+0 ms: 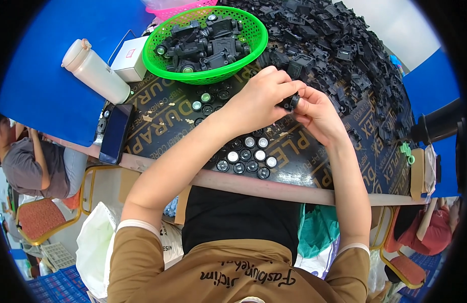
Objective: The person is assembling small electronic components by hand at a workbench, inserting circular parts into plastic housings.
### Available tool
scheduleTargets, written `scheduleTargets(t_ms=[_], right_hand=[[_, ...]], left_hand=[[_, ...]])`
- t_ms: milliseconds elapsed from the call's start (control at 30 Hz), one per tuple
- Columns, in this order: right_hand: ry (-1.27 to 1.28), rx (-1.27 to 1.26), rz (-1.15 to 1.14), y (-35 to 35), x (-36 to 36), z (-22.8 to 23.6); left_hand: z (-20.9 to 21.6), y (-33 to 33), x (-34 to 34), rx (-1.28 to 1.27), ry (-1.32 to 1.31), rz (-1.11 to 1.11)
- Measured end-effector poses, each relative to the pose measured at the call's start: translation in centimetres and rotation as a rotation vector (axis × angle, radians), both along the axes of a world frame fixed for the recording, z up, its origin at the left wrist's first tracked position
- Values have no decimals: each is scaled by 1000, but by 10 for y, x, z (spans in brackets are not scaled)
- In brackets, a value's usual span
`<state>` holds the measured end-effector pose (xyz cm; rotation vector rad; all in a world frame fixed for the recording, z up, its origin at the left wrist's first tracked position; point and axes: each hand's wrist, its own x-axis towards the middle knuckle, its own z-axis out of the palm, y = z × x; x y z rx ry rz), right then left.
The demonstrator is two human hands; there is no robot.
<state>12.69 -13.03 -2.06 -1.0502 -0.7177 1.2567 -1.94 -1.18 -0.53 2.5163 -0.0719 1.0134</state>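
Over the middle of the table, my left hand and my right hand meet with closed fingers around a small black plastic part. Most of that part is hidden by the fingers. Below the hands, near the table's front edge, lie several small black toy-like wheels, some with silvery or white centres. More round pieces, including a green-centred one, lie left of my left wrist. Just beyond my left hand stands a green plastic basket holding black plastic assemblies, some with wheels on them.
A large heap of black plastic parts covers the table's back right. At the left stand a white bottle, a white box and a phone. A black tube-like object juts in from the right. Other people sit at both sides.
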Motion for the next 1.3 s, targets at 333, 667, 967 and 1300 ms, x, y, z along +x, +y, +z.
scheduleTargets(t_ms=[333, 667, 967, 1300], right_hand=[[49, -2, 31, 0, -3, -4], [-401, 271, -448, 5, -20, 13], [-1269, 535, -562, 5, -47, 17], [-1397, 636, -617, 9, -51, 14]], left_hand=[[4, -2, 1, -37, -23, -46], [3, 11, 2, -1643, 43, -373], [-2, -7, 5, -2147, -117, -541], [3, -27, 7, -2122, -312, -462]])
